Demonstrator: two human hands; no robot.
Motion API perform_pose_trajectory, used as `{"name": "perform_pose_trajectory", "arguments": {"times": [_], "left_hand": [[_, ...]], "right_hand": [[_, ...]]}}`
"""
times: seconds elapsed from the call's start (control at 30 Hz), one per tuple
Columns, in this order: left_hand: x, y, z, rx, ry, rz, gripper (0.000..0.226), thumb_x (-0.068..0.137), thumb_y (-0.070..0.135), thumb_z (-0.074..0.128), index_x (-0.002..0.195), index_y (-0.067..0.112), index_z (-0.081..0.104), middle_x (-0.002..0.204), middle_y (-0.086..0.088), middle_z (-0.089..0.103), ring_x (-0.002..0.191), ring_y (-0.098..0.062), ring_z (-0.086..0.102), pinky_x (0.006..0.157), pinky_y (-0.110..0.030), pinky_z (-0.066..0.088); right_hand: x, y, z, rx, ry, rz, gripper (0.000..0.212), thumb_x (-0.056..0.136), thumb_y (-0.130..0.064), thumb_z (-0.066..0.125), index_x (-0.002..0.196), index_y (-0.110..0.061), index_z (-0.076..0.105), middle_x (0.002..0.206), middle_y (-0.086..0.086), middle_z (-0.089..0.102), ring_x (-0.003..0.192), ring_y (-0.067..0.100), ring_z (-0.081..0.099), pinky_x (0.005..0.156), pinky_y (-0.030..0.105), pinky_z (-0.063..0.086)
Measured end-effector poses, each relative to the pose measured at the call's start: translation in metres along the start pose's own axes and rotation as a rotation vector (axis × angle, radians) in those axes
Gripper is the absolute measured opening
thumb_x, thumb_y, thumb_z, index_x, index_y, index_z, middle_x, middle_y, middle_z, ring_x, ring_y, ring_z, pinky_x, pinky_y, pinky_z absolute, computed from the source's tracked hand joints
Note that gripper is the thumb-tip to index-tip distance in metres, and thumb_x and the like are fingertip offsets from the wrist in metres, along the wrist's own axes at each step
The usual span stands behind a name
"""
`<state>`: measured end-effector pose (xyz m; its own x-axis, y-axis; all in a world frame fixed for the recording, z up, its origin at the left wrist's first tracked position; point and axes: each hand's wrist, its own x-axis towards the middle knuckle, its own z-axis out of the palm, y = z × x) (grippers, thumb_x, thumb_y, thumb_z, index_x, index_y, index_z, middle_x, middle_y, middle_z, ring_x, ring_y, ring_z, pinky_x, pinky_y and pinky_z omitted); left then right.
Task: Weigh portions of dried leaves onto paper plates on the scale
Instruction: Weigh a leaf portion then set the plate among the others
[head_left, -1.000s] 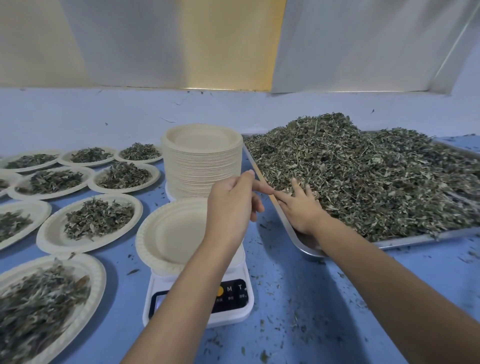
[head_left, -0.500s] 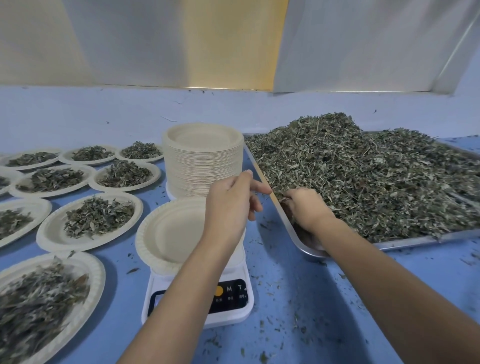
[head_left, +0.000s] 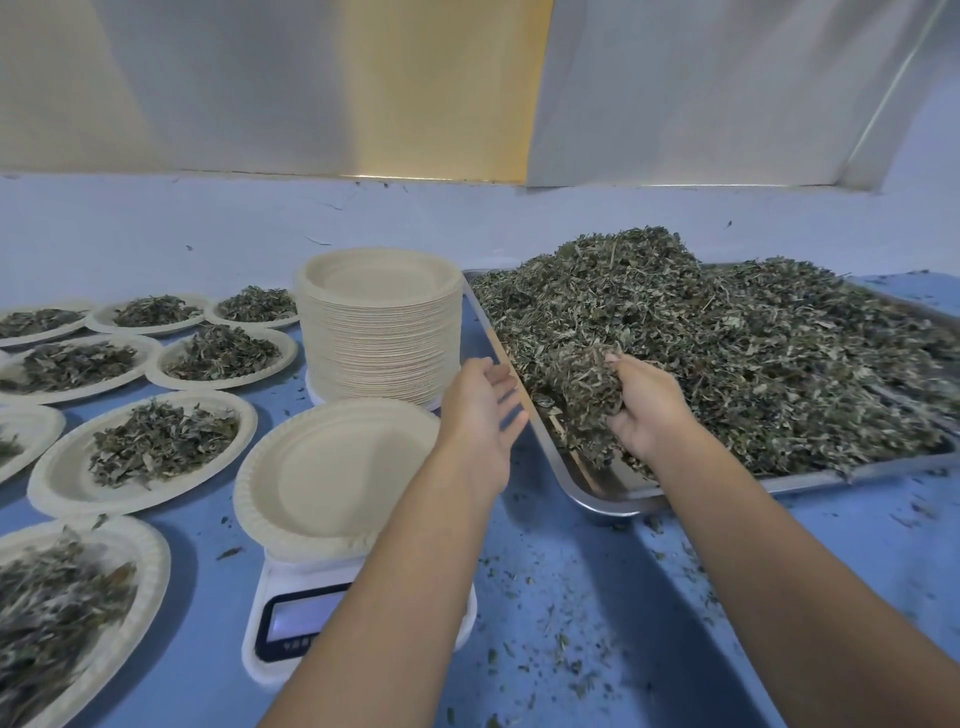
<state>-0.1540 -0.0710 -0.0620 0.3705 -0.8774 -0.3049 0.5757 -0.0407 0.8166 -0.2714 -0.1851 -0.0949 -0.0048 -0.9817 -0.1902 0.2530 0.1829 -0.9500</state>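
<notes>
An empty paper plate (head_left: 332, 473) sits on the white digital scale (head_left: 291, 618) at the centre. To its right a steel tray (head_left: 602, 488) holds a big heap of dried leaves (head_left: 753, 343). My right hand (head_left: 647, 410) grips a handful of leaves (head_left: 587, 389) lifted at the tray's near left corner. My left hand (head_left: 480, 415) hovers between plate and tray, fingers relaxed and spread, holding nothing.
A tall stack of paper plates (head_left: 382, 322) stands behind the scale. Several plates filled with leaves (head_left: 150, 447) cover the left of the blue table (head_left: 571, 597). Leaf crumbs lie scattered in front of the tray. A pale wall rises behind.
My right hand dug into the heap and lifted a handful of leaves. My left hand uncurled its fingers and shifted slightly right, toward the tray's edge.
</notes>
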Motion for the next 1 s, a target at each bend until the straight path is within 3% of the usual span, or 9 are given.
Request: {"name": "perform_pose_trajectory", "arguments": {"times": [0.17, 0.37, 0.43, 0.53, 0.67, 0.83, 0.9, 1.0], "left_hand": [[0.002, 0.001, -0.005, -0.057, 0.014, -0.035, 0.037, 0.102, 0.028, 0.038, 0.122, 0.003, 0.056, 0.131, -0.012, 0.056, 0.124, -0.023, 0.050, 0.096, -0.032, 0.041], [0.003, 0.003, -0.011, -0.094, 0.031, -0.039, 0.040, 0.102, 0.026, 0.038, 0.132, 0.003, 0.051, 0.135, -0.013, 0.053, 0.127, -0.025, 0.048, 0.102, -0.035, 0.040], [0.003, 0.004, -0.011, -0.109, 0.028, -0.043, 0.041, 0.102, 0.026, 0.038, 0.133, 0.002, 0.049, 0.136, -0.014, 0.051, 0.128, -0.025, 0.047, 0.103, -0.035, 0.039], [0.003, 0.005, -0.009, -0.121, 0.022, -0.046, 0.042, 0.102, 0.026, 0.037, 0.136, 0.001, 0.047, 0.139, -0.014, 0.049, 0.130, -0.025, 0.044, 0.105, -0.035, 0.037], [0.003, 0.004, -0.005, -0.147, 0.022, -0.049, 0.043, 0.102, 0.025, 0.037, 0.138, 0.001, 0.044, 0.142, -0.013, 0.046, 0.133, -0.025, 0.041, 0.106, -0.034, 0.034], [0.002, 0.002, -0.002, -0.191, 0.018, -0.058, 0.044, 0.102, 0.023, 0.036, 0.138, -0.001, 0.043, 0.143, -0.015, 0.044, 0.135, -0.025, 0.040, 0.109, -0.035, 0.032], [0.003, 0.004, -0.002, -0.219, 0.003, -0.058, 0.045, 0.102, 0.023, 0.036, 0.139, -0.002, 0.041, 0.145, -0.016, 0.043, 0.135, -0.026, 0.039, 0.111, -0.035, 0.031], [0.002, 0.013, -0.006, -0.233, -0.039, -0.042, 0.045, 0.102, 0.023, 0.034, 0.138, -0.003, 0.041, 0.144, -0.016, 0.044, 0.133, -0.026, 0.042, 0.111, -0.036, 0.031]], "right_hand": [[0.005, -0.001, 0.003, 0.229, 0.019, 0.046, 0.020, 0.093, -0.011, 0.059, 0.113, -0.012, 0.064, 0.140, 0.014, 0.050, 0.134, 0.033, 0.041, 0.109, 0.059, 0.033], [0.002, 0.000, 0.012, 0.339, -0.019, 0.153, 0.039, 0.097, -0.015, 0.053, 0.136, -0.011, 0.051, 0.151, 0.012, 0.036, 0.141, 0.032, 0.031, 0.111, 0.055, 0.032], [0.000, 0.000, 0.014, 0.408, -0.034, 0.204, 0.045, 0.099, -0.018, 0.049, 0.142, -0.008, 0.041, 0.148, 0.016, 0.039, 0.135, 0.035, 0.039, 0.110, 0.052, 0.035], [-0.007, -0.001, 0.018, 0.529, -0.064, 0.241, 0.042, 0.101, -0.019, 0.044, 0.138, 0.000, 0.040, 0.129, 0.026, 0.052, 0.111, 0.036, 0.057, 0.100, 0.050, 0.045], [-0.012, -0.002, 0.020, 0.630, -0.078, 0.284, 0.048, 0.102, -0.018, 0.041, 0.146, -0.002, 0.031, 0.144, 0.025, 0.039, 0.128, 0.039, 0.045, 0.104, 0.052, 0.039], [-0.019, -0.003, 0.018, 0.662, -0.083, 0.323, 0.052, 0.103, -0.020, 0.040, 0.149, -0.003, 0.025, 0.151, 0.023, 0.031, 0.136, 0.040, 0.036, 0.110, 0.051, 0.033], [-0.029, -0.008, 0.022, 0.693, -0.131, 0.331, 0.048, 0.103, -0.020, 0.039, 0.144, 0.001, 0.030, 0.145, 0.025, 0.038, 0.130, 0.041, 0.043, 0.108, 0.052, 0.036], [-0.051, -0.020, 0.034, 0.738, -0.252, 0.308, 0.034, 0.103, -0.019, 0.037, 0.112, 0.011, 0.051, 0.119, 0.024, 0.057, 0.102, 0.036, 0.059, 0.090, 0.054, 0.044]]}}
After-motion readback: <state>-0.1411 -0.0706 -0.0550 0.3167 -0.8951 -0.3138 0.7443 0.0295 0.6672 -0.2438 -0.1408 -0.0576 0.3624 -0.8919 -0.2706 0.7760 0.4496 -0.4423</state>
